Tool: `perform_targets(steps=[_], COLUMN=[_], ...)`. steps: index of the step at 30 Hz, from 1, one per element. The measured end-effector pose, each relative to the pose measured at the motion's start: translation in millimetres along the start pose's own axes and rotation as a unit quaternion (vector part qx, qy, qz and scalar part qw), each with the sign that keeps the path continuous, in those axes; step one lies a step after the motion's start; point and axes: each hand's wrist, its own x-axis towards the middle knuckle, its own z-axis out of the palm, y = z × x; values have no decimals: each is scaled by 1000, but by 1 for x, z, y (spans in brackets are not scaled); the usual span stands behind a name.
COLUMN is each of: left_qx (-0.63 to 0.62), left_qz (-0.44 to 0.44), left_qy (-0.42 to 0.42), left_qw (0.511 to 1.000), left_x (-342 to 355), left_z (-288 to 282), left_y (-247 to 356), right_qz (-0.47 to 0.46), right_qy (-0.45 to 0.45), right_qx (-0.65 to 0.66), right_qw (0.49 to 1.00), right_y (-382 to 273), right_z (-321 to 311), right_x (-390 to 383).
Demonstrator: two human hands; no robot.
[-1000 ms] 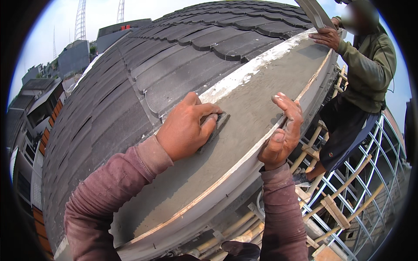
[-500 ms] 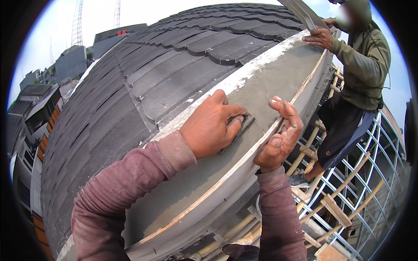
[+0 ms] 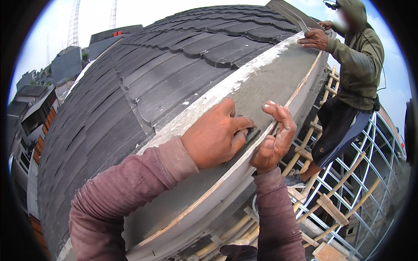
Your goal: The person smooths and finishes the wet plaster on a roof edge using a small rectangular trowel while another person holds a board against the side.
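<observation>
My left hand [image 3: 217, 137] grips a dark, flat hand float [image 3: 252, 133] that rests on the grey mortar band [image 3: 259, 89] along the roof's edge. Most of the float is hidden beneath my fingers. A thin wooden strip [image 3: 196, 204] borders the band on its outer side. My right hand [image 3: 276, 135] is curled against that strip from outside, thumb low and fingers bent up past its top edge. The float's outer end lies close to the strip, just left of my right hand.
Dark roof tiles [image 3: 170, 82] slope up on the left, with a whitish mortar seam [image 3: 244, 71] beside them. At the far right a co-worker [image 3: 359, 82] holds a long grey metal piece [image 3: 294, 15]. Bamboo scaffolding [image 3: 333, 209] and a metal frame [image 3: 370, 174] lie below the edge.
My left hand has slid the float slightly toward the wooden strip, nearer my right hand. My right hand stays at the strip. The co-worker's metal piece has shifted left and lower.
</observation>
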Motion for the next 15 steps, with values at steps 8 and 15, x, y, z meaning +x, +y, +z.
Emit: perform_targets(steps=[8, 15], left_qx=[44, -44], left_qz=[-88, -28], left_qy=[-7, -32], left_qw=[995, 998], left_x=[-48, -42], left_z=[-25, -23], left_y=[-12, 22], right_qz=[-15, -8], right_qy=[-3, -2], right_qx=[-36, -11], right_qw=[999, 1000], right_y=[3, 2], right_z=[-9, -3], right_x=[2, 2])
